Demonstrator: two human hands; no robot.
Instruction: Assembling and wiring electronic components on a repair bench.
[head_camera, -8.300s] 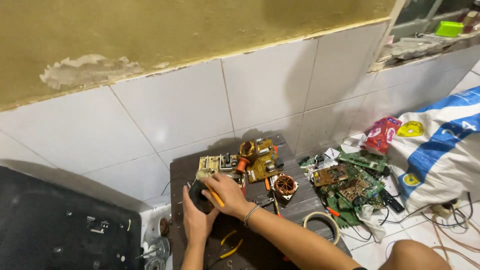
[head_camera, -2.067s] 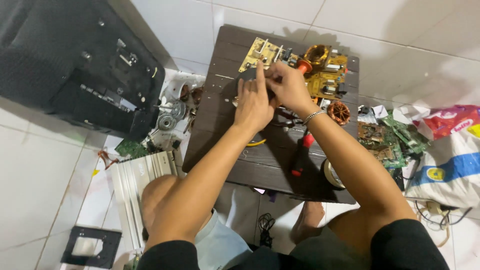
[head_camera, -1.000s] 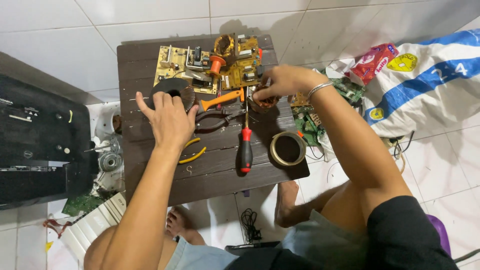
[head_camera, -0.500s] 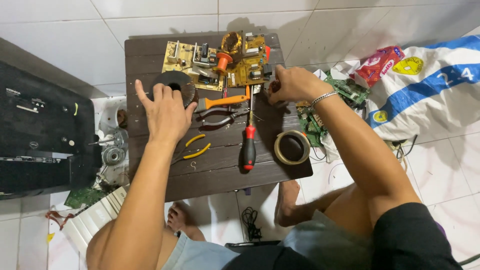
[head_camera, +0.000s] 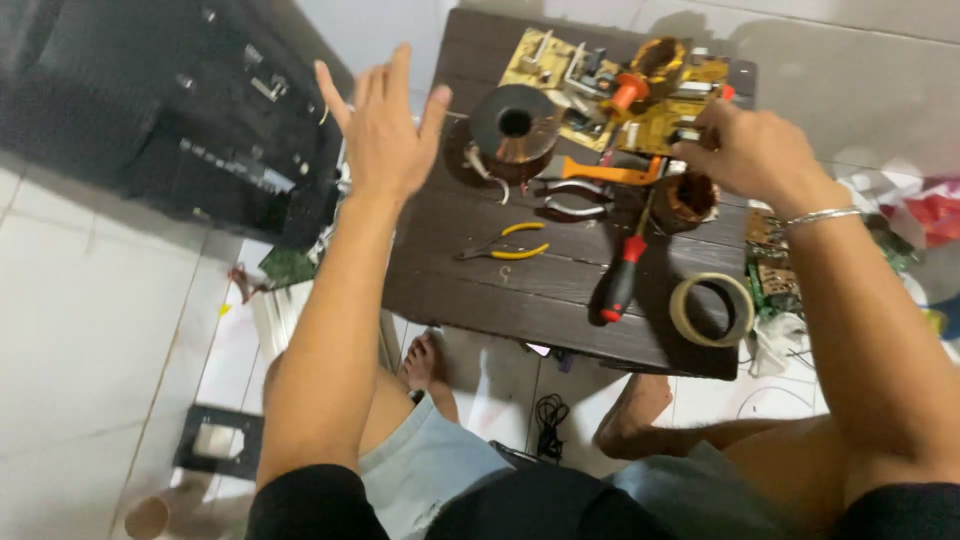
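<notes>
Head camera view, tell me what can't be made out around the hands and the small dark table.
- Right hand: its fingertips curl onto the yellow circuit board; whether they pinch anything is hidden by the hand itself.
- Left hand: raised, open, motion-blurred.
- Copper coil: partly covered by the right hand.
- Green boards: hidden behind the right forearm.

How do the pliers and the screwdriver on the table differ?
The pliers have yellow handles; the screwdriver has a red and black handle. The pliers lie nearly crosswise, with handles spread; the screwdriver is one straight piece pointing toward the right hand. Both lie flat on the table, untouched.
</notes>
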